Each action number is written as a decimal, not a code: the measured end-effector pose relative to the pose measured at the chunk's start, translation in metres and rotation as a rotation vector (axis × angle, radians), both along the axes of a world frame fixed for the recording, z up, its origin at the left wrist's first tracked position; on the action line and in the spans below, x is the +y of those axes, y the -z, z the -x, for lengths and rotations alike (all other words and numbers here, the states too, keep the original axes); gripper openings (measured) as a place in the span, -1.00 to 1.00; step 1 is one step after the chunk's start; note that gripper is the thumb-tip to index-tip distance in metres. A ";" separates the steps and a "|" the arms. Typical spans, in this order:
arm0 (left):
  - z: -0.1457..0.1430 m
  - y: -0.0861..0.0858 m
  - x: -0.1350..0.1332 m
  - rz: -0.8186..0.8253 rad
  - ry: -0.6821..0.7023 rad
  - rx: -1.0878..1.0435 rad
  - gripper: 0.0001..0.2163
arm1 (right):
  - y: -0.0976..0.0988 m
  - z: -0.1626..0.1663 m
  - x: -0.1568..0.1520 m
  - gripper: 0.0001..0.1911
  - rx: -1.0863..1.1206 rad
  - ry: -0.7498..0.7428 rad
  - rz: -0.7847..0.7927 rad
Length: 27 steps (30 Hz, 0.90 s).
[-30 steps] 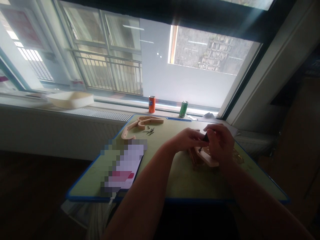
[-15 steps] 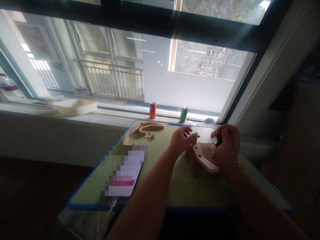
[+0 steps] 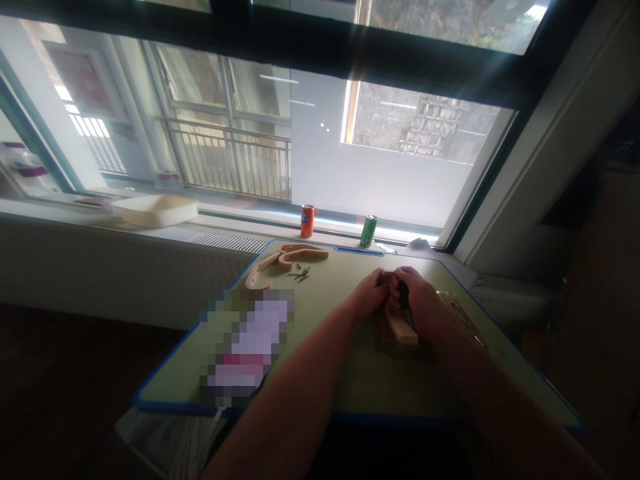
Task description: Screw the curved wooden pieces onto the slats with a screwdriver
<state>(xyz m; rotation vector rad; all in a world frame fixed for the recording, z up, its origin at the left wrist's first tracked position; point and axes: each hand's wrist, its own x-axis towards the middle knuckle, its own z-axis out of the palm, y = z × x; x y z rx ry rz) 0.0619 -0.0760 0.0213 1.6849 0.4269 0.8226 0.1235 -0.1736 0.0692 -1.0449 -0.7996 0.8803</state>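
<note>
On the right part of the table lies a pale curved wooden piece [image 3: 401, 329], its lower end pointing toward me. My left hand [image 3: 371, 292] is closed around the upper part of this piece, and its fingertips are mostly hidden. Close against it, my right hand [image 3: 416, 291] grips a dark-handled tool [image 3: 403, 289] that looks like a screwdriver; its tip cannot be made out. The two hands meet over the wood and cover its middle. A darker brown block [image 3: 384, 335] shows beneath the piece.
A clear plastic bag of small parts [image 3: 457, 313] lies right of my right forearm. More curved wooden pieces [image 3: 306, 253] and several screws [image 3: 302, 274] are at the far left, above a blurred phone-like slab [image 3: 250, 347]. An orange can [image 3: 307, 221] and green can [image 3: 369, 231] stand on the sill.
My right hand has moved left with the dark-handled tool, from above the plastic bag to beside my left hand. The bag is now uncovered, and the wooden piece stands more lengthwise toward me.
</note>
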 end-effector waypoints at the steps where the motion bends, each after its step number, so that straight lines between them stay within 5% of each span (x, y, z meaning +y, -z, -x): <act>1: -0.001 0.000 0.000 0.034 0.016 -0.006 -0.90 | 0.000 0.002 0.000 -0.83 0.026 -0.017 -0.005; 6: -0.002 -0.002 -0.001 0.061 0.037 -0.049 -0.89 | -0.011 0.003 -0.005 -0.82 0.138 -0.171 0.051; 11: 0.002 -0.009 -0.002 0.191 0.093 -0.168 -0.79 | -0.030 -0.017 -0.025 -0.79 -0.121 -0.469 0.341; 16: 0.003 -0.014 -0.003 0.351 0.104 -0.151 -0.72 | -0.026 -0.032 -0.031 -0.73 -0.418 -0.489 0.475; 27: 0.004 -0.002 0.010 0.205 -0.013 -0.066 -0.81 | -0.020 -0.006 -0.028 -0.67 -0.496 -0.353 0.387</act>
